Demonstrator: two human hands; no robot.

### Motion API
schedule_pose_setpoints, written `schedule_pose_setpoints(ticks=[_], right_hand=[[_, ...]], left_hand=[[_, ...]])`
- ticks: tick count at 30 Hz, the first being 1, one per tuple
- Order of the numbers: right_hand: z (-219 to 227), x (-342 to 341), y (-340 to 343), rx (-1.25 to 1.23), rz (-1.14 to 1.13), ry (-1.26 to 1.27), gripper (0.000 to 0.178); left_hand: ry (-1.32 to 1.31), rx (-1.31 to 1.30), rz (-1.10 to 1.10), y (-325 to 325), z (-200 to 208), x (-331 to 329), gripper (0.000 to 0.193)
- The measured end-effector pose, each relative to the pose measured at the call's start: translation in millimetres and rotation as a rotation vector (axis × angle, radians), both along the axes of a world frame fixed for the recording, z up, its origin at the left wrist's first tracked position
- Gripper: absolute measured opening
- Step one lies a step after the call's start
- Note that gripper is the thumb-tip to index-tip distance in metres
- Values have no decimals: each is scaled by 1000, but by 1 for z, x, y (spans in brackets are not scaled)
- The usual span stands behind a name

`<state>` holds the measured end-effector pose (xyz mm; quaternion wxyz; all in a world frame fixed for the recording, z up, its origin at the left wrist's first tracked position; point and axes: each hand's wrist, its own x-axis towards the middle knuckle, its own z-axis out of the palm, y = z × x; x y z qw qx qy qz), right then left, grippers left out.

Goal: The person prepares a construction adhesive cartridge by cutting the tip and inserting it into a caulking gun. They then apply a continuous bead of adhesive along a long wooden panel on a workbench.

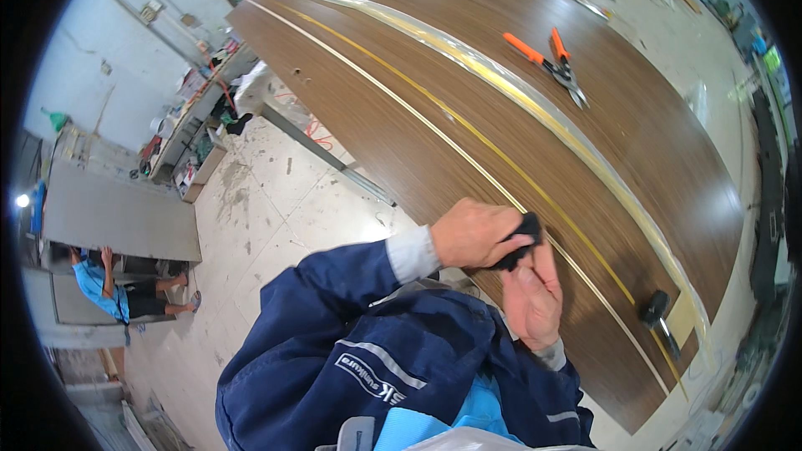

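Observation:
Over the near edge of the brown wood-grain board (393,159), a small dark bundle that looks like black cloth (526,238) is between my hands. My left hand (474,235) is closed around it, fingers curled, back of the hand up. From below, my right hand (535,301) meets the same cloth with thumb and fingers, palm partly turned up. A thin pale strip (401,100) runs lengthwise along the board and passes beside my fingers. Parallel to it lies a thin yellow strip (493,149).
Farther across the board lie a plastic-wrapped strip bundle (476,60) and orange-handled snips (555,67). A black-headed mallet (656,309) rests at the right end. Far left, a person in a blue shirt (104,288) is beside a large grey panel (117,209). A cluttered shelf (188,108) lines the wall.

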<state>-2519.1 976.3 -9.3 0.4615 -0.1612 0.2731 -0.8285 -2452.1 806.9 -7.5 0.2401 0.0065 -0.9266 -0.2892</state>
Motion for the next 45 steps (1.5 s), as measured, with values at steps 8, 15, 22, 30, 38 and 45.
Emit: schedule_pose_setpoints(ticks=[8, 15, 22, 30, 38, 45], right_hand=[[62, -72, -22, 436, -637, 724, 61], [79, -76, -27, 702, -1184, 849, 44], [1, -16, -74, 1133, -1203, 803, 16], [9, 7, -215, 1254, -671, 1086, 11], [32, 86, -298, 800, -689, 1153, 13], [-25, 213, -415, 671, -414, 1179, 15]], left_hand=[[201, -247, -151, -25, 69, -126, 43], [140, -95, -207, -82, 56, -233, 45], [-641, -613, -319, -178, 12, -193, 53], [210, 232, -30, -384, 16, 20, 24], [240, 904, 1062, -459, -37, 407, 31], [386, 994, 986, -454, -43, 522, 29]])
